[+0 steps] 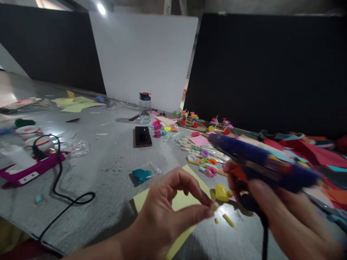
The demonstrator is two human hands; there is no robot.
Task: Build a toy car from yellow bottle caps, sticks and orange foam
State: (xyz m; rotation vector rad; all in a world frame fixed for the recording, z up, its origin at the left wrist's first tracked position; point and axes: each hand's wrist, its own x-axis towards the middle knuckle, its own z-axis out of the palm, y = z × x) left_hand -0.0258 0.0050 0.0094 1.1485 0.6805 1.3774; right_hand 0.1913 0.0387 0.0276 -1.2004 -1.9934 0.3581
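Apparently pinching something tiny, left hand arched, right hand raised, clasping glue gun

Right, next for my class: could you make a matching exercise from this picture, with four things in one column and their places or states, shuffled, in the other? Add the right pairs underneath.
Column one
1. blue pistol-shaped glue gun
2. black rectangular phone
3. clear bottle with a dark lid
4. purple power strip

Column two
A. lying flat, nearer the camera than the bottle
B. at the left of the picture, with a black plug in it
C. held in the right hand
D. standing upright in front of the white panel

Right pairs: 1-C, 2-A, 3-D, 4-B
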